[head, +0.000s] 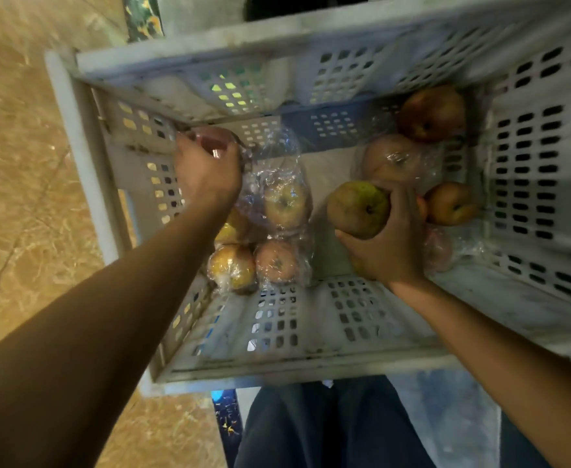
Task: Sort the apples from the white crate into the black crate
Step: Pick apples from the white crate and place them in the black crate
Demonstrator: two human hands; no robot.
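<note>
Nearest, dark trousers (311, 427) are seen at the bottom edge, just short of the near rim of the white crate (311, 363), which is set on a tan marbled floor (24, 163). Both forearms are reached over that rim into the crate.

Against the near wall, left of centre, a yellow-red apple (233, 266) and an orange apple (277, 261) are laid side by side and touching, both covered by crinkled clear plastic film (270, 153).

Toward the near right, a green-brown apple (358, 209) is gripped by the right hand (388, 244). Its stem end is turned upward, the fingers are curled over its right side and the thumb is tucked beneath it. Just right of that hand a pale apple (437, 248) in film is partly hidden. A little farther, a reddish-brown apple (451, 204) is seen unwrapped near the right wall.

At mid depth, a yellow-green apple (285, 204) under the film is found just right of the left wrist. Beyond the right hand's fingers, a large pinkish apple (392, 158) in film is placed.

In the far left corner, a dark red apple (209, 138) is clasped from above by the left hand (206, 173), its fingers curled over the fruit. Farthest right, a russet apple (432, 113) is lodged close to the far right corner.
</note>
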